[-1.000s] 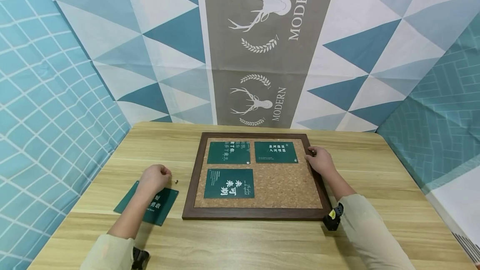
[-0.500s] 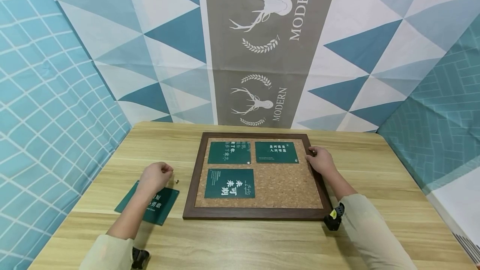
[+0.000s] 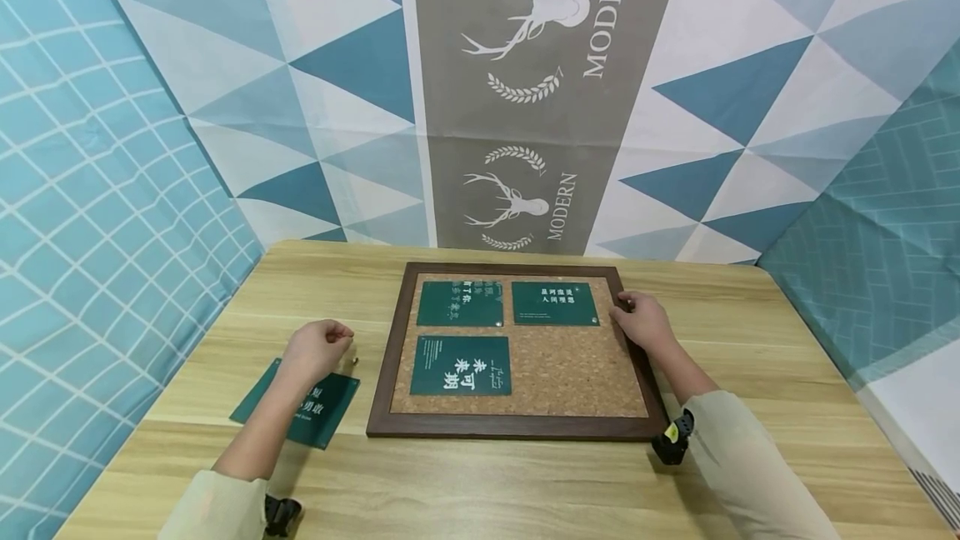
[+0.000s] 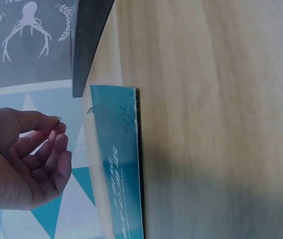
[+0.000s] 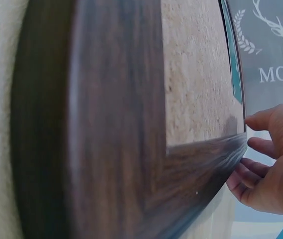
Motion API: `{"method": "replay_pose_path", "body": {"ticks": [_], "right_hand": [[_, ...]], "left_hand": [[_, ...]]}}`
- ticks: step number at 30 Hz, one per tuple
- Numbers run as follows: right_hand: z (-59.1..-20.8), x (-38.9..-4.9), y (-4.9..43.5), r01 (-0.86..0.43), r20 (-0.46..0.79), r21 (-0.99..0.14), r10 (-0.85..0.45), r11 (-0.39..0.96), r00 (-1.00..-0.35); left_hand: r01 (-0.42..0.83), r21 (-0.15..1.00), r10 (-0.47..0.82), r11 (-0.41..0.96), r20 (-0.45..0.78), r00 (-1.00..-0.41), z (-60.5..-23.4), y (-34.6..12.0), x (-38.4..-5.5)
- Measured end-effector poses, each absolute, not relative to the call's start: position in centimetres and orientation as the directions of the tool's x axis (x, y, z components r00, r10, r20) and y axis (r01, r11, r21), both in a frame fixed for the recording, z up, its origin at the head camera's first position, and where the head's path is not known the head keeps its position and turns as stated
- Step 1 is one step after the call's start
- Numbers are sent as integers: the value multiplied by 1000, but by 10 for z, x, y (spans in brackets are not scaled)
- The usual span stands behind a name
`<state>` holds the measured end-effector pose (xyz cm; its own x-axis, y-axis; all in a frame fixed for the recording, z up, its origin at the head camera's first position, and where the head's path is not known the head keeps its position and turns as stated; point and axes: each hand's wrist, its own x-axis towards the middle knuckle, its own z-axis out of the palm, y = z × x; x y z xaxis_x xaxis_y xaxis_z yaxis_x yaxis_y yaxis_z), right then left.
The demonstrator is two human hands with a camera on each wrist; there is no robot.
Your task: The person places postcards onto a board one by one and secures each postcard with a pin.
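Note:
My left hand (image 3: 318, 350) hovers above a loose green card (image 3: 336, 411) on the table. Its thumb and forefinger pinch a tiny shiny thumbtack (image 4: 59, 119), plainest in the left wrist view. Another small thumbtack (image 3: 355, 361) lies just beyond that card, near the fingers. A corkboard (image 3: 517, 426) with a dark wooden frame lies flat in the middle. On it are three green cards with white lettering: one upper left (image 3: 461, 304), one upper right (image 3: 555, 304), one lower left (image 3: 460, 366). My right hand (image 3: 645, 323) grips the frame's right side, thumb on top.
The wood-grain table (image 3: 480, 490) extends on all sides of the board. Behind it hangs a patterned cloth (image 3: 510, 123) with deer heads, and blue tiled cloth (image 3: 97, 148) stands at the left. Bare cork shows at the board's lower right.
My left hand has shifted slightly forward and to the right, still pinching the thumbtack. The right hand keeps its hold on the frame, and the cards stay where they were.

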<state>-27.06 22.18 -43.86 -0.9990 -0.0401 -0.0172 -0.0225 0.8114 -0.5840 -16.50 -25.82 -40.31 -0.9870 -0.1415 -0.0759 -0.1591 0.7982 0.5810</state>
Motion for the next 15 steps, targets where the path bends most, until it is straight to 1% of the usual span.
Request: {"method": "replay_pose_path", "body": {"ticks": [5,15], "right_hand": [[-434,-268,219,-52,33,-546,-41,836,-999],[-424,-260,203,-111,93,-555,-71,824,-993]], "left_hand": [[-135,583,-122,801,-61,-991,-401,-255,-165],[-120,609,-101,784,-66,-993,-399,-249,-166]]}}
